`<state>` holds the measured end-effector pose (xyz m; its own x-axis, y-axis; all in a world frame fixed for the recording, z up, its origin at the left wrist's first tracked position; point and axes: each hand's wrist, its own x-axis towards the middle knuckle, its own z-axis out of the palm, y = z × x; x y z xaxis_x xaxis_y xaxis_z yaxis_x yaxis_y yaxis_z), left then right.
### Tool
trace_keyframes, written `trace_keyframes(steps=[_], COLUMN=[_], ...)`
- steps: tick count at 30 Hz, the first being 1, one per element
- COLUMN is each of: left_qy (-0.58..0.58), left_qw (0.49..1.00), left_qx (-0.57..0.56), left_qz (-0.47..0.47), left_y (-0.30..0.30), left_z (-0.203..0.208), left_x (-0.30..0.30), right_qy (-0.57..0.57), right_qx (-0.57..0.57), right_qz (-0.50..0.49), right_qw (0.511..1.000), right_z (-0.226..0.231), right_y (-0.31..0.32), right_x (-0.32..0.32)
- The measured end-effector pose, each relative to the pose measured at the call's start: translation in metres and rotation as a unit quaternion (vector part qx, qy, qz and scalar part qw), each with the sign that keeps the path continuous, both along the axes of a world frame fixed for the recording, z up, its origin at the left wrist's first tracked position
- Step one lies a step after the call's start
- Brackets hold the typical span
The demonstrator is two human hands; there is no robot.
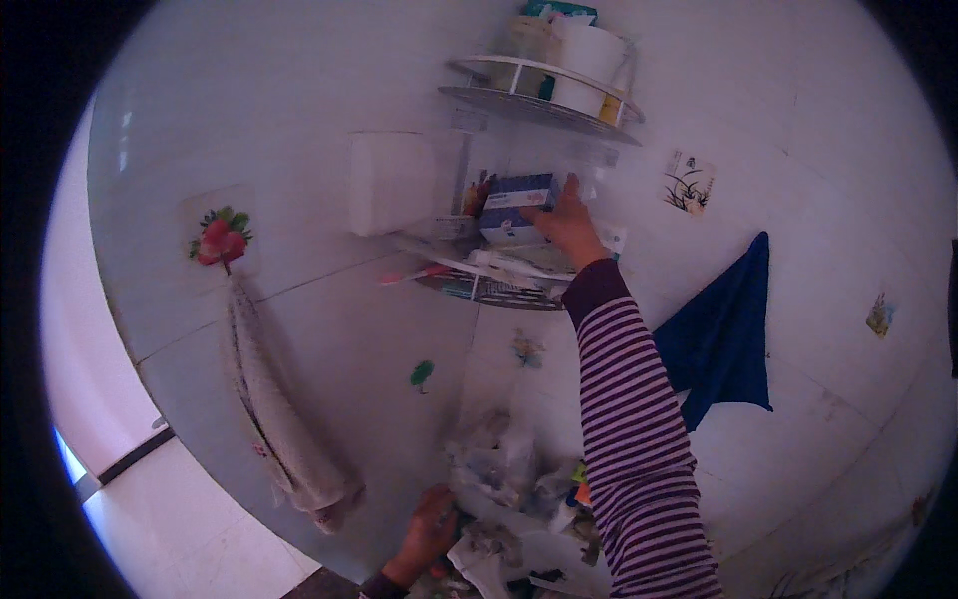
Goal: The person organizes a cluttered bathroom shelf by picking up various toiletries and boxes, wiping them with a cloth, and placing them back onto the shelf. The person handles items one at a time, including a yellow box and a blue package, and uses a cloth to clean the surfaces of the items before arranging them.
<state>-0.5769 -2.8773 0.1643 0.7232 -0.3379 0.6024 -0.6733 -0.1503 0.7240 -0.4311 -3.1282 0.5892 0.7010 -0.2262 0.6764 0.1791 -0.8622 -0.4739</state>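
My right hand [574, 230] reaches up to a corner shelf and is closed on the right side of a blue-and-white box [511, 212]. The thumb lies over the box's front, and a finger points up beside its edge. Low down, my left hand [429, 527] is next to a white basin or tub [539, 544] with cluttered items. Its fingers are curled, and what they hold, if anything, is too dim to make out. Crumpled clear plastic bags [494, 459] sit just above and to the right of that hand.
Bottles and a white container [589, 60] crowd the upper corner shelf [544, 100]. The lower shelf [489, 288] carries a red-handled item and packets. A white wall box [387, 183] hangs to its left. A grey towel [284, 409] and blue cloth [723, 334] hang on the tiled walls.
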Motion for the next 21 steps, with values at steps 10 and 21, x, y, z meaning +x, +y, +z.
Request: trace_keyframes(steps=[10, 21], left_qy=[0.058, 0.055], left_qw=[0.997, 0.997], left_qx=[-0.041, -0.057], left_qz=[0.004, -0.015], left_y=[0.030, 0.054], left_z=[0.027, 0.045], left_x=[-0.017, -0.028], right_qy=[-0.054, -0.181], right_qx=[0.145, 0.151], right_qz=[0.143, 0.124], right_qw=[0.978, 0.964], right_z=[-0.013, -0.007], right_y=[-0.003, 0.012], right_x=[0.012, -0.088])
